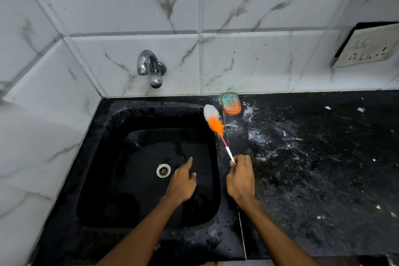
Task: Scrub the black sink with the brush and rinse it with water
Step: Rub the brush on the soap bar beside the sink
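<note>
- Black speckled stone counter (pixel 323 168) w/ white powdery smears and bits, set against white marble-look wall tiles (pixel 248 60) at back and left.
- Near: two bare forearms reach in from the counter's front edge.
- Left hand (pixel 182 183) over the sink (pixel 103 179) basin, right of the drain (pixel 163 170); index finger pointing fwd, other fingers loosely curled, holding nothing.
- Right hand (pixel 240 176) at the sink's right rim, fingers pinched round the white end of the brush (pixel 213 120) handle.
- Brush: thin pink-and-white handle, fluffy head, orange at base, white at tip; slants up and away along the right rim, head near the back right corner.
- Sink: matte black, rectangular, wet sheen on floor, droplets on rim, round metal drain roughly mid-floor.
- Far: orange soap dish (pixel 231 103) w/ teal residue at counter's back edge, just beside brush head.
- Chrome tap (pixel 151 67) on back wall above sink; no water visible from it.
- White socket plate (pixel 367 46) on wall, far right.
</note>
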Action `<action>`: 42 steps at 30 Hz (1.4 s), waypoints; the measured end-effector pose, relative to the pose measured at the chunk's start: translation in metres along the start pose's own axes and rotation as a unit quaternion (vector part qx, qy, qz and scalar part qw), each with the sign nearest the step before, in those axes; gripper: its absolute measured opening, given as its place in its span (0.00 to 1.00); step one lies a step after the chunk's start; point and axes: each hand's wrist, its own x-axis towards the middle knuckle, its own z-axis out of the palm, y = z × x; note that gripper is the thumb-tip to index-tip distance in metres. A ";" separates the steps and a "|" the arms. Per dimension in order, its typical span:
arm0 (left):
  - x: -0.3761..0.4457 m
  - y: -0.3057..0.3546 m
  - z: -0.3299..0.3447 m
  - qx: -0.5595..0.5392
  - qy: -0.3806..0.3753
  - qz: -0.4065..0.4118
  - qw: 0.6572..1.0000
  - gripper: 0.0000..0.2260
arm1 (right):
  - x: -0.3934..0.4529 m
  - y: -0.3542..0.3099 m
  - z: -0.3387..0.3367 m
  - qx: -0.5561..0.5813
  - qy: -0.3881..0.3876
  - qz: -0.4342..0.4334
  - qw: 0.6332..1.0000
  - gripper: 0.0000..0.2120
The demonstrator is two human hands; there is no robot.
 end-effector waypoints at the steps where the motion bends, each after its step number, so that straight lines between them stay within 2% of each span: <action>1: -0.001 0.000 -0.002 -0.014 0.003 -0.001 1.000 0.28 | -0.003 -0.005 0.003 0.010 -0.008 -0.016 1.000 0.05; 5: -0.008 -0.004 -0.010 -0.057 0.023 -0.019 0.998 0.27 | -0.006 -0.024 0.019 0.083 -0.042 -0.035 0.995 0.06; 10: -0.014 -0.014 -0.017 -0.069 0.017 -0.038 0.997 0.26 | 0.008 -0.033 0.023 0.158 -0.054 0.064 0.984 0.07; 15: -0.007 -0.028 -0.018 -0.062 0.004 -0.040 0.997 0.25 | 0.052 -0.024 -0.004 0.097 0.026 0.136 0.986 0.07; 18: 0.002 -0.037 -0.017 -0.065 -0.012 -0.042 0.997 0.25 | 0.071 -0.013 -0.020 0.047 0.064 0.145 0.986 0.08; 26: 0.003 -0.057 -0.020 -0.036 -0.034 -0.041 0.998 0.25 | 0.105 -0.007 -0.028 -0.019 0.039 0.139 0.989 0.10; 32: 0.008 -0.075 -0.033 -0.028 -0.041 -0.071 0.996 0.24 | 0.122 -0.021 -0.016 -0.052 0.025 0.090 0.994 0.10; 39: 0.022 -0.096 -0.033 -0.026 -0.057 -0.086 0.994 0.25 | 0.114 -0.021 -0.002 -0.186 -0.040 0.069 0.979 0.10; 42: 0.019 -0.090 -0.034 -0.028 -0.062 -0.092 0.993 0.24 | 0.118 -0.023 -0.007 -0.179 -0.027 0.058 0.982 0.09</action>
